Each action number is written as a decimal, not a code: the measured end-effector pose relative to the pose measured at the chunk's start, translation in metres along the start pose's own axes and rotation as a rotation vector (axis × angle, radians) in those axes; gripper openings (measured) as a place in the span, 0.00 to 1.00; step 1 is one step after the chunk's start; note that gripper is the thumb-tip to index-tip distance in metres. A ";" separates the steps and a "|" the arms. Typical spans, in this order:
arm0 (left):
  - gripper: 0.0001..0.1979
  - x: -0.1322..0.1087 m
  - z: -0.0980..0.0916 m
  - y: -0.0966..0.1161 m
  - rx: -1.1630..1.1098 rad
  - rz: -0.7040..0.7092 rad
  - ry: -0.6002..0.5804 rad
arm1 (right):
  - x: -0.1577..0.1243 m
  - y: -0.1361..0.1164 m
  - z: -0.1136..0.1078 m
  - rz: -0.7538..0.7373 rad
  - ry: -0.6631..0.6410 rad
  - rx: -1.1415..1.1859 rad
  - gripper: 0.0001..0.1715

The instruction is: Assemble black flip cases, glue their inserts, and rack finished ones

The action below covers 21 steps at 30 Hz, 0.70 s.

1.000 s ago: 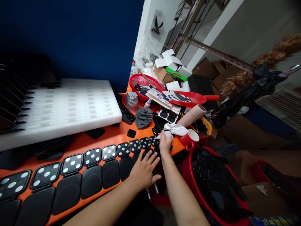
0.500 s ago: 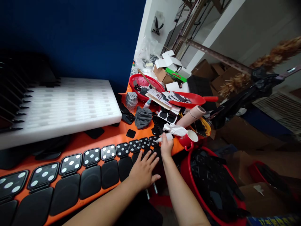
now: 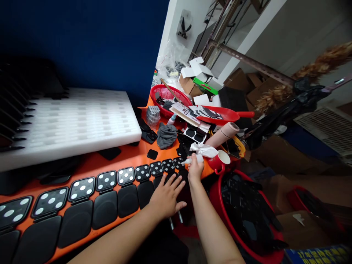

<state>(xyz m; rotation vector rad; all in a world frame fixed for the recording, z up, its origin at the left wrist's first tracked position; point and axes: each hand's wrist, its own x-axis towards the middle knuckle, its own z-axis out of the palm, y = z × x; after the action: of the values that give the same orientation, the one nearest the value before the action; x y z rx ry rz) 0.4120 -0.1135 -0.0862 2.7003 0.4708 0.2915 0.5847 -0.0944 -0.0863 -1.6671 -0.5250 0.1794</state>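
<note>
A row of opened black hinged cases (image 3: pixel 106 180) runs along the orange table (image 3: pixel 115 156). Their far halves carry several round pale dots each; the near halves are plain black. My left hand (image 3: pixel 165 196) lies with spread fingers over the near halves toward the right end, holding nothing. In my right hand (image 3: pixel 195 169) is a small white squeeze bottle (image 3: pixel 198 158) with a narrow nozzle. Its tip points left at the dotted half of the last case (image 3: pixel 178 163). Whether the tip touches that case I cannot tell.
White foam (image 3: pixel 90 126) with black pieces stands at the left. Behind the row lie a grey cloth (image 3: pixel 167 135), a red basket (image 3: pixel 161 88) and a pink flask (image 3: pixel 224 134). A red mug (image 3: pixel 220 161) sits beside my right hand; a red tub (image 3: pixel 217 198) of black parts stands below.
The bottle's nozzle has shifted slightly relative to the last dotted case. My left hand stays spread in nearly the same place. The whole view has moved a little.
</note>
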 end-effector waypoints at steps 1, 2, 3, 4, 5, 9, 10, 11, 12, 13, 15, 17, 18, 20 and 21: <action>0.36 0.000 -0.003 0.000 0.001 0.004 0.004 | -0.003 -0.002 0.002 0.017 -0.017 0.012 0.23; 0.36 -0.001 -0.005 0.001 0.000 0.007 0.008 | -0.006 -0.005 0.005 0.032 -0.038 0.021 0.23; 0.35 -0.003 -0.009 0.001 -0.003 0.010 0.010 | -0.010 -0.008 0.008 0.042 -0.067 0.027 0.23; 0.35 -0.005 -0.012 0.002 -0.005 0.010 0.011 | -0.014 -0.011 0.012 0.042 -0.103 0.034 0.22; 0.34 -0.008 -0.015 0.002 -0.005 0.005 0.012 | -0.018 -0.013 0.015 0.035 -0.141 0.038 0.22; 0.33 -0.023 -0.020 0.002 0.014 -0.051 0.021 | -0.031 -0.018 0.024 -0.050 -0.228 -0.008 0.19; 0.34 -0.027 -0.020 0.001 0.019 -0.066 0.015 | -0.033 -0.018 0.025 -0.068 -0.226 -0.033 0.18; 0.34 -0.030 -0.020 0.000 0.022 -0.077 0.003 | -0.033 -0.017 0.025 -0.079 -0.222 -0.059 0.18; 0.35 -0.033 -0.018 -0.001 0.024 -0.083 -0.012 | -0.034 -0.016 0.026 -0.085 -0.219 -0.081 0.18; 0.35 -0.035 -0.017 -0.002 0.024 -0.087 -0.026 | -0.034 -0.016 0.026 -0.089 -0.219 -0.098 0.17; 0.35 -0.037 -0.014 -0.005 0.023 -0.086 -0.039 | -0.032 -0.014 0.025 -0.098 -0.222 -0.115 0.17; 0.35 -0.037 -0.012 -0.006 0.021 -0.084 -0.037 | -0.030 -0.013 0.023 -0.105 -0.220 -0.111 0.16; 0.35 -0.037 -0.011 -0.007 0.019 -0.084 -0.033 | -0.029 -0.013 0.023 -0.107 -0.217 -0.107 0.16; 0.35 -0.037 -0.010 -0.007 0.012 -0.083 -0.028 | -0.027 -0.013 0.023 -0.095 -0.207 -0.089 0.17; 0.35 -0.037 -0.010 -0.007 0.008 -0.084 -0.027 | -0.027 -0.012 0.023 -0.082 -0.201 -0.075 0.17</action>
<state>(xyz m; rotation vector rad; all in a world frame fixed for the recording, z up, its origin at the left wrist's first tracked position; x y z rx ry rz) 0.3728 -0.1174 -0.0851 2.6798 0.5764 0.2300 0.5488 -0.0842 -0.0832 -1.7060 -0.7583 0.2711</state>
